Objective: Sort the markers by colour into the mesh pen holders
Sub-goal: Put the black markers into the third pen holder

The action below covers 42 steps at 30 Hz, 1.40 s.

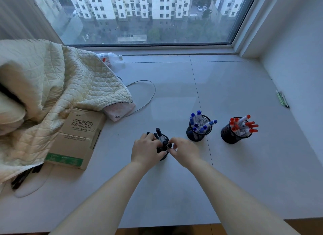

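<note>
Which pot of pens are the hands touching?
The black mesh pen holder with black markers, leftmost of three. Both the left hand and right hand are on it; the blue and red ones stand untouched.

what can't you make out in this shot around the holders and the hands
Head view only:
- Black-marker holder: mostly hidden behind the left hand and right hand; marker count unclear.
- Right hand fingertips: pinch a black cap; the marker's body is hidden.
- Pens by the wall: too small to identify.
- Box: partly under the quilt.
</note>
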Each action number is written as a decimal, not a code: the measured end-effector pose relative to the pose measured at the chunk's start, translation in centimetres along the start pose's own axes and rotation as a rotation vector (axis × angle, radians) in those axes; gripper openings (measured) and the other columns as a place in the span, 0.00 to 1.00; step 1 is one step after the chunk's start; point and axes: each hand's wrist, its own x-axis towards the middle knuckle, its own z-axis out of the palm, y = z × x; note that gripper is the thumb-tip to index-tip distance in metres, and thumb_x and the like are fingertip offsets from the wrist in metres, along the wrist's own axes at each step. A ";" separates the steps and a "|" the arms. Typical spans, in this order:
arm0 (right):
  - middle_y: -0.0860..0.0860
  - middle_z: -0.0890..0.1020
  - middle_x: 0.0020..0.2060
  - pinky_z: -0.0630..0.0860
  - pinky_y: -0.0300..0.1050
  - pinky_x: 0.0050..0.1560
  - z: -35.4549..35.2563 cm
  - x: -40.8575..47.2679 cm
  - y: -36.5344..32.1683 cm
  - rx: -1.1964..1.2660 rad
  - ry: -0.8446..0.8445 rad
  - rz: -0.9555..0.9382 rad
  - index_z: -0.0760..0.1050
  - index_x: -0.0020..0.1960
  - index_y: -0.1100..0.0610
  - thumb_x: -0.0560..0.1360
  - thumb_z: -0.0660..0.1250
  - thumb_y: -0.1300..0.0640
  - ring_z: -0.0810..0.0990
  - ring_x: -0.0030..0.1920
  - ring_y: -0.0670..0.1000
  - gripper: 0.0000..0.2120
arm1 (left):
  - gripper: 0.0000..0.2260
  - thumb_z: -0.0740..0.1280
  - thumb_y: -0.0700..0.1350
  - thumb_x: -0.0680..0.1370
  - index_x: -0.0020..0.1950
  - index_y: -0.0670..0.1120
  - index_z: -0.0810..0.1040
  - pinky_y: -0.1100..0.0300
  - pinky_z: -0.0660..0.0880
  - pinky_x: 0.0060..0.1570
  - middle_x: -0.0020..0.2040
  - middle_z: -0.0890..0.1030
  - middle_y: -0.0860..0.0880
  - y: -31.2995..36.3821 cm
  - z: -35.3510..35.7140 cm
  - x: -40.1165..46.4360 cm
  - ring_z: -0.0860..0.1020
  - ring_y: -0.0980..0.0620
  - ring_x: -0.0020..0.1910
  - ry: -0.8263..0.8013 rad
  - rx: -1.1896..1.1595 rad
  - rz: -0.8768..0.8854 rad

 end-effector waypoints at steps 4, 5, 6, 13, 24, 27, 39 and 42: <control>0.46 0.80 0.41 0.70 0.42 0.39 -0.2 -0.3 0.2 0.152 0.050 0.030 0.75 0.50 0.48 0.74 0.64 0.49 0.77 0.42 0.49 0.06 | 0.13 0.62 0.60 0.74 0.50 0.55 0.80 0.57 0.64 0.47 0.53 0.74 0.53 1.1 1.1 0.3 0.69 0.50 0.56 0.053 0.069 -0.055; 0.44 0.79 0.40 0.70 0.41 0.38 -0.4 -0.4 0.3 0.193 0.074 0.040 0.75 0.49 0.48 0.74 0.64 0.49 0.76 0.40 0.47 0.05 | 0.13 0.62 0.60 0.74 0.49 0.54 0.80 0.58 0.63 0.46 0.52 0.73 0.53 1.3 1.3 0.4 0.69 0.50 0.56 0.071 0.063 -0.079; 0.44 0.78 0.39 0.70 0.41 0.38 -0.5 -0.5 0.3 0.228 0.097 0.045 0.75 0.49 0.48 0.74 0.65 0.49 0.76 0.39 0.46 0.05 | 0.13 0.62 0.60 0.74 0.48 0.54 0.81 0.58 0.62 0.46 0.52 0.73 0.53 1.6 1.5 0.4 0.69 0.51 0.56 0.091 0.049 -0.100; 0.41 0.76 0.34 0.72 0.39 0.35 -2.2 -1.0 -0.2 0.484 0.269 0.061 0.71 0.44 0.47 0.74 0.65 0.51 0.76 0.34 0.42 0.02 | 0.10 0.66 0.54 0.73 0.47 0.49 0.79 0.57 0.65 0.44 0.46 0.77 0.50 1.6 0.0 0.1 0.73 0.48 0.50 0.239 -0.200 -0.146; 0.47 0.76 0.37 0.70 0.42 0.41 -5.7 -0.8 -1.4 0.798 0.476 0.130 0.70 0.48 0.54 0.76 0.62 0.52 0.74 0.40 0.50 0.06 | 0.06 0.61 0.47 0.76 0.45 0.45 0.72 0.57 0.71 0.39 0.37 0.80 0.48 -1.2 -6.1 -0.8 0.77 0.45 0.41 0.508 -0.848 -0.524; 0.52 0.76 0.39 0.71 0.44 0.42 -6.1 -0.9 -1.4 0.895 0.511 0.203 0.69 0.47 0.54 0.76 0.60 0.55 0.74 0.40 0.51 0.03 | 0.04 0.60 0.45 0.76 0.42 0.47 0.71 0.58 0.71 0.38 0.35 0.80 0.52 -1.7 -6.1 -0.8 0.78 0.49 0.40 0.482 -1.042 -0.656; 0.48 0.81 0.40 0.70 0.41 0.38 -5.4 -1.6 -1.4 1.390 0.008 0.506 0.74 0.47 0.55 0.77 0.59 0.58 0.74 0.39 0.46 0.06 | 0.05 0.59 0.44 0.80 0.48 0.50 0.74 0.61 0.70 0.40 0.44 0.82 0.52 -1.6 -5.2 -2.6 0.76 0.58 0.40 0.069 -1.848 -0.748; 0.46 0.83 0.42 0.68 0.42 0.40 -5.2 -1.9 -1.5 1.394 -0.075 0.408 0.72 0.49 0.51 0.77 0.62 0.60 0.76 0.42 0.46 0.05 | 0.05 0.60 0.42 0.80 0.51 0.50 0.74 0.60 0.72 0.44 0.46 0.83 0.52 -1.5 -5.0 -2.7 0.78 0.57 0.44 -0.008 -1.877 -0.674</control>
